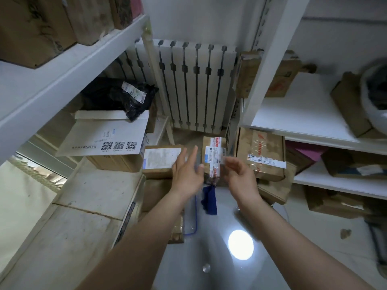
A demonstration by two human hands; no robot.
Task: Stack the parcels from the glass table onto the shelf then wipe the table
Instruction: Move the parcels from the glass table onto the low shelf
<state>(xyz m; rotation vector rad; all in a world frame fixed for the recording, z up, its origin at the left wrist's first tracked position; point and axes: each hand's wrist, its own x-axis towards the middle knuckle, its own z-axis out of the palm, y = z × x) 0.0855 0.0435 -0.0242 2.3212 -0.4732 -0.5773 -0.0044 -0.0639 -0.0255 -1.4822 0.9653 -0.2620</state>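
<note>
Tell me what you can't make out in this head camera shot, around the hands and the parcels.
Head view: whether the right hand grips the taped parcel; motion blur, fingers overlap it.
Head view: print on the white label beside the left hand; blurred, too small.
Head view: the round pale object at the right; cut off by the frame edge.

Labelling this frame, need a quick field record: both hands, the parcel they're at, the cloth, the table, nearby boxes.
left hand: open, fingers straight, just left of the taped parcel
right hand: fingers loosely curled at the parcel's right edge; contact unclear
taped parcel: between both hands, in front of the radiator
blue cloth: lies at the far end of the glass table
neighbours: labelled brown box left; red-printed box right
image quality: motion blur around the hands
</note>
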